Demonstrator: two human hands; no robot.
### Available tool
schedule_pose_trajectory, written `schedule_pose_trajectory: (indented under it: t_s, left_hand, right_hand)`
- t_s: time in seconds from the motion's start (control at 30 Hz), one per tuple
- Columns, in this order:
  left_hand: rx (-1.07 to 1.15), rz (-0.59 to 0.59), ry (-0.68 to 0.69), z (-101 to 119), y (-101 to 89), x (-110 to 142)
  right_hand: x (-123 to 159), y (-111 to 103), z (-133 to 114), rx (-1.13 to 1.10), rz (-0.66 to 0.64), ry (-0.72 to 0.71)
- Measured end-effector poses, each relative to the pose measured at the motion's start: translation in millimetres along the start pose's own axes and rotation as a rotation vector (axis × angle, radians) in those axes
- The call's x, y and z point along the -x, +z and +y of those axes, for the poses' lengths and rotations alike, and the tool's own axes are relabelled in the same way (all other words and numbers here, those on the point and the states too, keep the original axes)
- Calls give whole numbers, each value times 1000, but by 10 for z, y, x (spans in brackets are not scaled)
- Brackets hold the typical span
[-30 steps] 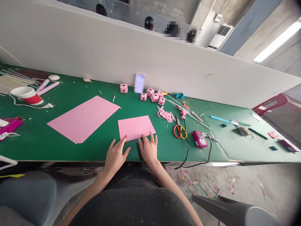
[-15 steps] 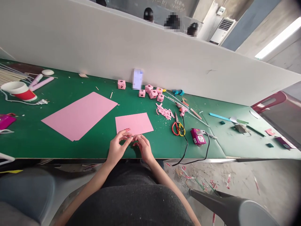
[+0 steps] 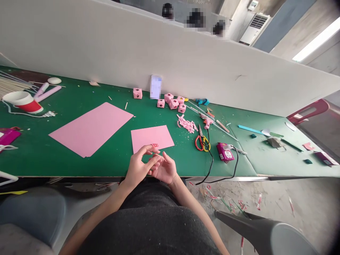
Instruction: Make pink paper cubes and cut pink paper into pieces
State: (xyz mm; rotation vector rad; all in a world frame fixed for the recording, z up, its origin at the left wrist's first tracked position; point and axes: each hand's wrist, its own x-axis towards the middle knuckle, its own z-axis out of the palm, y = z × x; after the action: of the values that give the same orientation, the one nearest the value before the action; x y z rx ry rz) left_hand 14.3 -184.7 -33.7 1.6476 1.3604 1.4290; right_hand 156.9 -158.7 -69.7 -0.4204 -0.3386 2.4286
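Observation:
My left hand (image 3: 139, 164) is above the table's front edge, its thumb and fingertips brought together over my right palm. Anything in that pinch is too small to make out. A red-and-white patterned patch (image 3: 154, 145) shows at one of its fingers. My right hand (image 3: 165, 169) is turned palm up with the thumb apart and the fingers loosely bent; I see nothing held in it. Just beyond both hands lies a small pink paper sheet (image 3: 156, 136), its near edge partly covered by my left hand. A larger pink sheet (image 3: 91, 129) lies to the left.
Pink folded paper boxes (image 3: 173, 104) and a phone (image 3: 155, 87) are by the partition. Pink paper scraps (image 3: 187, 124), scissors (image 3: 201, 139), a pink glue gun (image 3: 207, 121) and a purple packet (image 3: 225, 152) with a cable are on the right. A red-white cup (image 3: 29, 106) lies left.
My right hand has rolled over so that its palm faces up. My left hand has shifted slightly right, with its fingertips now over the right palm. The view has tilted a little.

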Motion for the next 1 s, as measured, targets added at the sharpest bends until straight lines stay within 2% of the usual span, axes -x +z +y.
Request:
schedule_pose_trajectory:
  t_s: [0.2,0.37,0.83,1.0]
  left_hand:
    - [-198,34,240,114,14,21]
    - [-302,62,345,138,23,9]
    - [-503,95,442,115,5,11]
    - [-506,98,427,114,-10,10]
  right_hand:
    - [-10,-19,10,1,-19,35]
    - [7,-8,-3,30,-13,31]
    - [-37,-21,41,94,36,-15]
    - [-46,-29,36,108,30,-17]
